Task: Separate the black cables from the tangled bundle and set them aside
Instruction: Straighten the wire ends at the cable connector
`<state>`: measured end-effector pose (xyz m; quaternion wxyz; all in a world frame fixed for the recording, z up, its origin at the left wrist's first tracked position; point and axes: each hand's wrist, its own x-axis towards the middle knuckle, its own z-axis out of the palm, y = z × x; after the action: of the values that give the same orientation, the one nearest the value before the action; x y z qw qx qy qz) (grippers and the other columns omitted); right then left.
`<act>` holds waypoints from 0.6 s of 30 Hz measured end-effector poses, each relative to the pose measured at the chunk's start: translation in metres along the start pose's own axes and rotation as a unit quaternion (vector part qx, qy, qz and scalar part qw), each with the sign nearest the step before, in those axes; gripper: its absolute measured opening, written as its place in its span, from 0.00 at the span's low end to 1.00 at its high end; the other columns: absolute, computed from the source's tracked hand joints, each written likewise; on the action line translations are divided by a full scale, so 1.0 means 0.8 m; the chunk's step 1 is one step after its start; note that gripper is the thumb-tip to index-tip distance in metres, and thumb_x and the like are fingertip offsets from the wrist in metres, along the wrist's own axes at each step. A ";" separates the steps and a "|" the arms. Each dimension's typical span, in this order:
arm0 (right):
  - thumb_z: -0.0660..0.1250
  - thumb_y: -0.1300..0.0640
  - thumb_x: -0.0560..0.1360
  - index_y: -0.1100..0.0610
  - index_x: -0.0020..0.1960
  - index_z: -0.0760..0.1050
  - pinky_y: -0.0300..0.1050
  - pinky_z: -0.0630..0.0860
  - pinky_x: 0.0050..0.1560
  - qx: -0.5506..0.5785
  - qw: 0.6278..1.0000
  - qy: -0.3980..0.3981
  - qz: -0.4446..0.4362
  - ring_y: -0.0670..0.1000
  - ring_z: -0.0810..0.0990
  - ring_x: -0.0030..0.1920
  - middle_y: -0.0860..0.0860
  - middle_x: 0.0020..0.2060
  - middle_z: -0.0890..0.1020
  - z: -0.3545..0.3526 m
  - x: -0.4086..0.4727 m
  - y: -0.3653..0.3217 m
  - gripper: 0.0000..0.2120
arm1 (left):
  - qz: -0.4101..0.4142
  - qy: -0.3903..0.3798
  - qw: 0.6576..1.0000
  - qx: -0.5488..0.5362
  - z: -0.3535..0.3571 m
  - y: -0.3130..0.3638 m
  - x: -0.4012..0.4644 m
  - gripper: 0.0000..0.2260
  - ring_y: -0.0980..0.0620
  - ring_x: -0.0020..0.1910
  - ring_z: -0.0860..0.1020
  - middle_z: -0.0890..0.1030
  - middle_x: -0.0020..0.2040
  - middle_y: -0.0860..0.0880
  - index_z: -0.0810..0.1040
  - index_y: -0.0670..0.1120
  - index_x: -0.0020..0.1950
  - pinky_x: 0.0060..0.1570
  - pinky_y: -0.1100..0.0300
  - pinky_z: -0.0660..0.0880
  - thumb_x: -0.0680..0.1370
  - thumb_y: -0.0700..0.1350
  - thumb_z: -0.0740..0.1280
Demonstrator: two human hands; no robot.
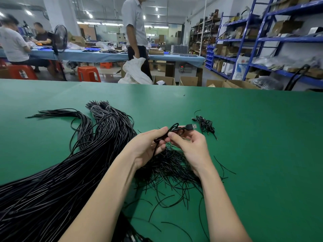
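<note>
While both hands (148,145) pinch it, cable (174,130) loops between fingertips (172,136).

The green tabletop (244,137) runs wide across the front. Behind it a person in a light shirt (134,23) stands and holds a white bag (134,72). An orange stool (88,73) sits on the floor near a long blue table (97,55). Two people (14,42) sit at that table beside a black fan (60,38). Blue shelves (262,39) full of boxes stand on the right. Open cardboard boxes (188,81) sit just past the tabletop.
</note>
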<state>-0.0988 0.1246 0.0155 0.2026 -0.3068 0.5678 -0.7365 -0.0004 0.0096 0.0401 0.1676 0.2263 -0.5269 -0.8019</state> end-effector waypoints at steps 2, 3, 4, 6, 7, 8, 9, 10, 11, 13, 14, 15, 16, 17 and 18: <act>0.75 0.59 0.76 0.59 0.50 0.84 0.39 0.82 0.49 -0.022 0.999 -0.026 0.012 0.50 0.87 0.47 0.55 0.44 0.88 -0.004 -0.001 -0.003 0.05 | -0.011 0.009 1.000 -0.024 -0.002 0.002 0.000 0.05 0.60 0.28 0.76 0.82 0.34 0.49 0.83 0.42 0.43 0.31 0.69 0.77 0.76 0.43 0.73; 0.76 0.57 0.75 0.57 0.50 0.85 0.39 0.82 0.48 -0.030 0.998 -0.048 0.027 0.49 0.86 0.46 0.55 0.45 0.88 -0.007 -0.002 -0.005 0.05 | -0.013 0.009 0.999 -0.031 -0.003 0.002 -0.001 0.05 0.60 0.27 0.76 0.82 0.34 0.48 0.83 0.41 0.42 0.30 0.69 0.77 0.76 0.42 0.74; 0.76 0.55 0.74 0.56 0.49 0.86 0.39 0.82 0.47 -0.026 0.996 -0.071 0.049 0.49 0.85 0.44 0.54 0.44 0.88 -0.012 -0.004 -0.007 0.06 | -0.015 0.007 0.999 -0.038 -0.003 0.002 -0.003 0.04 0.59 0.27 0.76 0.82 0.34 0.48 0.84 0.41 0.42 0.30 0.69 0.77 0.75 0.41 0.74; 0.77 0.54 0.70 0.57 0.45 0.87 0.39 0.81 0.43 0.018 0.990 -0.104 0.097 0.48 0.83 0.41 0.54 0.42 0.86 -0.023 -0.007 -0.009 0.07 | -0.021 -0.001 0.998 -0.052 -0.003 0.001 -0.003 0.04 0.59 0.27 0.76 0.82 0.35 0.47 0.85 0.41 0.40 0.30 0.69 0.77 0.74 0.40 0.75; 0.78 0.55 0.68 0.58 0.44 0.86 0.39 0.81 0.42 0.039 0.986 -0.113 0.113 0.48 0.83 0.40 0.54 0.41 0.85 -0.029 -0.008 -0.009 0.08 | -0.024 -0.009 0.998 -0.053 -0.002 0.001 -0.004 0.04 0.59 0.27 0.77 0.82 0.35 0.47 0.86 0.42 0.38 0.30 0.69 0.77 0.73 0.41 0.75; 0.78 0.56 0.67 0.59 0.45 0.86 0.39 0.81 0.42 0.053 0.984 -0.121 0.123 0.49 0.83 0.40 0.54 0.40 0.85 -0.034 -0.008 -0.008 0.09 | -0.029 -0.021 0.998 -0.052 -0.002 0.001 -0.004 0.04 0.59 0.28 0.77 0.82 0.35 0.47 0.87 0.42 0.37 0.31 0.69 0.77 0.72 0.41 0.76; 0.79 0.56 0.67 0.59 0.46 0.87 0.39 0.81 0.42 0.065 0.981 -0.131 0.131 0.48 0.84 0.40 0.54 0.41 0.85 -0.038 -0.009 -0.008 0.10 | -0.035 -0.037 0.997 -0.050 -0.001 0.002 -0.006 0.04 0.59 0.28 0.78 0.83 0.35 0.47 0.87 0.43 0.36 0.31 0.69 0.77 0.70 0.42 0.76; 0.79 0.57 0.68 0.59 0.47 0.87 0.40 0.82 0.42 0.078 0.976 -0.145 0.140 0.48 0.84 0.41 0.54 0.42 0.86 -0.040 -0.010 -0.008 0.10 | -0.043 -0.055 0.996 -0.051 -0.001 0.003 -0.008 0.03 0.59 0.29 0.78 0.83 0.36 0.47 0.87 0.43 0.37 0.32 0.69 0.77 0.68 0.43 0.76; 0.79 0.58 0.68 0.59 0.49 0.87 0.40 0.82 0.42 0.091 0.971 -0.162 0.149 0.48 0.84 0.41 0.54 0.44 0.87 -0.042 -0.010 -0.008 0.10 | -0.051 -0.077 0.995 -0.048 -0.003 0.004 -0.009 0.04 0.59 0.29 0.78 0.83 0.36 0.48 0.88 0.44 0.38 0.32 0.69 0.78 0.68 0.43 0.76; 0.76 0.61 0.70 0.58 0.50 0.87 0.41 0.83 0.41 0.090 0.963 -0.198 0.161 0.48 0.84 0.41 0.55 0.46 0.87 -0.045 -0.012 -0.009 0.09 | -0.065 -0.130 0.989 -0.012 -0.009 0.006 -0.015 0.04 0.59 0.29 0.78 0.83 0.36 0.48 0.88 0.44 0.40 0.32 0.69 0.78 0.68 0.43 0.75; 0.75 0.62 0.71 0.57 0.48 0.87 0.41 0.83 0.40 0.065 0.961 -0.214 0.165 0.48 0.84 0.40 0.55 0.46 0.87 -0.047 -0.012 -0.012 0.07 | -0.071 -0.160 0.984 0.021 -0.011 0.007 -0.018 0.04 0.59 0.29 0.78 0.82 0.36 0.48 0.87 0.44 0.40 0.33 0.69 0.78 0.70 0.43 0.74; 0.74 0.62 0.72 0.56 0.46 0.87 0.40 0.82 0.40 0.024 0.959 -0.231 0.165 0.48 0.83 0.38 0.55 0.43 0.86 -0.051 -0.013 -0.016 0.05 | -0.075 -0.189 0.977 0.061 -0.013 0.008 -0.021 0.04 0.59 0.30 0.78 0.82 0.36 0.48 0.87 0.44 0.40 0.33 0.69 0.78 0.71 0.42 0.73; 0.75 0.62 0.73 0.55 0.45 0.87 0.41 0.81 0.39 -0.029 0.954 -0.249 0.163 0.48 0.82 0.37 0.55 0.41 0.85 -0.055 -0.012 -0.020 0.03 | -0.077 -0.214 0.968 0.108 -0.014 0.011 -0.023 0.04 0.59 0.30 0.78 0.83 0.36 0.47 0.87 0.44 0.39 0.34 0.68 0.78 0.72 0.41 0.72; 0.75 0.63 0.74 0.56 0.44 0.86 0.41 0.80 0.40 -0.088 0.947 -0.268 0.156 0.50 0.81 0.37 0.56 0.40 0.84 -0.058 -0.011 -0.026 0.03 | -0.075 -0.232 0.956 0.165 -0.015 0.015 -0.026 0.03 0.57 0.31 0.79 0.83 0.36 0.47 0.86 0.44 0.39 0.36 0.67 0.78 0.72 0.40 0.73; 0.75 0.64 0.75 0.57 0.45 0.86 0.42 0.78 0.40 -0.148 0.935 -0.285 0.148 0.50 0.80 0.38 0.56 0.40 0.84 -0.060 -0.009 -0.035 0.03 | -0.069 -0.240 0.941 0.228 -0.015 0.020 -0.028 0.02 0.56 0.32 0.80 0.84 0.36 0.46 0.87 0.43 0.40 0.38 0.66 0.79 0.72 0.39 0.75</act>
<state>-0.1248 0.1712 0.0327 0.4150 -0.4426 0.6279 -0.4875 0.0251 0.0057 0.0551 -0.0754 0.0949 -0.7030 -0.7007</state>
